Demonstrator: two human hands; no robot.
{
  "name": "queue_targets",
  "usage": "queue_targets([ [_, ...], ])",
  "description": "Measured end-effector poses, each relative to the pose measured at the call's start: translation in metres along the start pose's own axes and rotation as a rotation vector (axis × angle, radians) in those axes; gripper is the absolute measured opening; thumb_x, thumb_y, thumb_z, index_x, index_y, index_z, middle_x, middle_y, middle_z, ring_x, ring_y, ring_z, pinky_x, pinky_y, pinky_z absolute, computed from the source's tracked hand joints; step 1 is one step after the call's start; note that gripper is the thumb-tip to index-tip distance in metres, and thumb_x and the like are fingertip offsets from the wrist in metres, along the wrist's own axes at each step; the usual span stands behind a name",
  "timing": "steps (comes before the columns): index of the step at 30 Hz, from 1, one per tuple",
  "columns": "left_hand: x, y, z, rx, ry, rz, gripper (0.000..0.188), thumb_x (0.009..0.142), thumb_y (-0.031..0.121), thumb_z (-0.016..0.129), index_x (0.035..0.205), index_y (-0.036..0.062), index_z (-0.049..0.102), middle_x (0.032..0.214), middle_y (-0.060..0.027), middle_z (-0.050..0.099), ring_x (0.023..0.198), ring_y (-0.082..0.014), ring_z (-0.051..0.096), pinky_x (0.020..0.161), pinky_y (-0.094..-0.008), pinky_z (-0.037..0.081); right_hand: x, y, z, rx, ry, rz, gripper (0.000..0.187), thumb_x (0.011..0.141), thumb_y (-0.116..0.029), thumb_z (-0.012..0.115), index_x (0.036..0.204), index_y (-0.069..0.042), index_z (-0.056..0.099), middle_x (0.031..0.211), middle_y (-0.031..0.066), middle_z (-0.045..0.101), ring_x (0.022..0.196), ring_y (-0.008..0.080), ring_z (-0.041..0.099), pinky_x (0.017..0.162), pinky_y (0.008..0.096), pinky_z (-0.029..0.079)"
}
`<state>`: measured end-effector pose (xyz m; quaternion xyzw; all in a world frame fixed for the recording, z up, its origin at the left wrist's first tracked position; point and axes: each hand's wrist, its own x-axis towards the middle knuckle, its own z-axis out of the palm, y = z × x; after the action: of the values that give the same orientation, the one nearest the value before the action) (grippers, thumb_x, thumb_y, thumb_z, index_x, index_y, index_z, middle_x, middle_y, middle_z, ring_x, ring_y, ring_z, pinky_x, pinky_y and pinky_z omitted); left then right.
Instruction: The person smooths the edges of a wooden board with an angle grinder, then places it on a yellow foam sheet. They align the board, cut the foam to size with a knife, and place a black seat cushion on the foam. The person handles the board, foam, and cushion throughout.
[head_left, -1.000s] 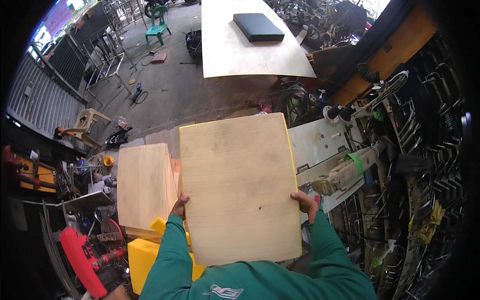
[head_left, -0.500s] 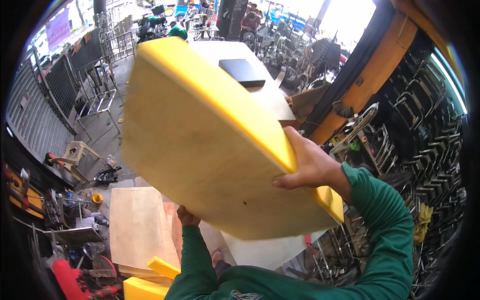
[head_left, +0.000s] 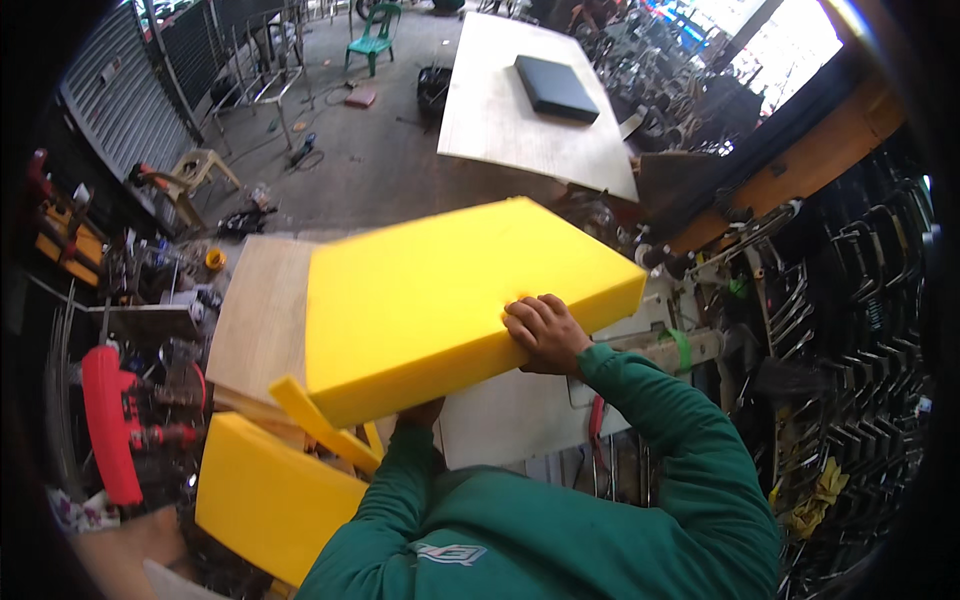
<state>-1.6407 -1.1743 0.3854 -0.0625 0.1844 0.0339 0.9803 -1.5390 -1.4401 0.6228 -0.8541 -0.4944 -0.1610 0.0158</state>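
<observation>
A thick yellow foam pad [head_left: 470, 290] is held up in front of me, foam side up. My right hand [head_left: 545, 333] grips its near right edge, the fingertips sinking into the top. My left hand [head_left: 424, 410] supports it from below near the front left corner; its fingers are mostly hidden beneath the pad. The plywood backing is out of sight now. Next to the left forearm are a narrow yellow foam strip [head_left: 322, 425] and another large yellow foam piece [head_left: 275, 495].
Left of the pad lies a plywood sheet [head_left: 258, 310]. Ahead, a pale table [head_left: 490, 105] carries a black flat pad [head_left: 557, 88]. A red machine [head_left: 112, 425] stands at left, a beige stool [head_left: 195, 175] beyond. Bent metal frames [head_left: 870, 350] crowd the right.
The pad has been turned over and lowered: its plywood underside faced me, now the yellow foam is on top. My right hand has come down and left with it; the view has tilted.
</observation>
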Motion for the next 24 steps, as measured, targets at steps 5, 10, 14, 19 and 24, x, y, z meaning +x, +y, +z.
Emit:
queue_targets([
  [5, -0.123, 0.088, -0.02, -0.034, -0.114, 0.039, 0.069, 0.103, 0.062, 0.061, 0.141, 0.0037, 0.064, 0.145, -0.0157, 0.066, 0.134, -0.0312, 0.059, 0.122, -0.0495, 0.037, -0.074, -0.031, 0.068, 0.088, 0.106, 0.13, 0.08, 0.067, -0.031, 0.084, 0.139, -0.01, 0.056, 0.142, 0.0143, 0.057, 0.134, 0.0355, 0.056, 0.113, 0.0543, 0.04],
  [10, -0.157, 0.189, 0.023, 0.561, 0.19, 0.024, 0.106, 0.085, 0.094, 0.058, 0.151, 0.012, 0.054, 0.152, -0.013, 0.055, 0.143, -0.04, 0.044, 0.124, -0.0615, 0.025, -0.08, -0.065, 0.107, -0.127, 0.286, 0.06, 0.048, 0.088, -0.03, 0.067, 0.132, -0.012, 0.062, 0.137, 0.0155, 0.057, 0.131, 0.0347, 0.055, 0.112, 0.0547, 0.041],
  [14, -0.131, 0.22, 0.069, 0.706, 0.273, 0.089, 0.1, 0.083, 0.089, 0.067, 0.147, 0.0136, 0.055, 0.148, -0.0151, 0.056, 0.134, -0.0365, 0.055, 0.114, -0.0584, 0.043, -0.022, -0.123, 0.119, -0.254, 0.319, 0.159, 0.043, 0.096, -0.027, 0.061, 0.133, -0.005, 0.059, 0.137, 0.0203, 0.055, 0.131, 0.0389, 0.052, 0.111, 0.0573, 0.042],
  [19, -0.111, 0.225, 0.1, 0.76, 0.483, 0.367, 0.111, 0.076, 0.088, 0.076, 0.155, 0.0153, 0.047, 0.155, -0.0188, 0.048, 0.138, -0.0376, 0.052, 0.11, -0.0634, 0.047, 0.015, -0.182, 0.123, -0.333, 0.268, 0.287, 0.044, 0.095, -0.027, 0.06, 0.134, -0.007, 0.056, 0.137, 0.0172, 0.057, 0.131, 0.0371, 0.055, 0.112, 0.0538, 0.041],
  [24, -0.106, 0.193, 0.06, 1.003, 0.636, 0.259, 0.083, 0.08, 0.077, 0.08, 0.141, 0.0254, 0.059, 0.144, -0.0097, 0.054, 0.123, -0.0327, 0.054, 0.098, -0.0568, 0.05, -0.042, -0.193, 0.151, -0.298, 0.31, 0.293, 0.047, 0.095, -0.028, 0.059, 0.138, -0.01, 0.055, 0.142, 0.0149, 0.057, 0.137, 0.0343, 0.054, 0.116, 0.0535, 0.038],
])
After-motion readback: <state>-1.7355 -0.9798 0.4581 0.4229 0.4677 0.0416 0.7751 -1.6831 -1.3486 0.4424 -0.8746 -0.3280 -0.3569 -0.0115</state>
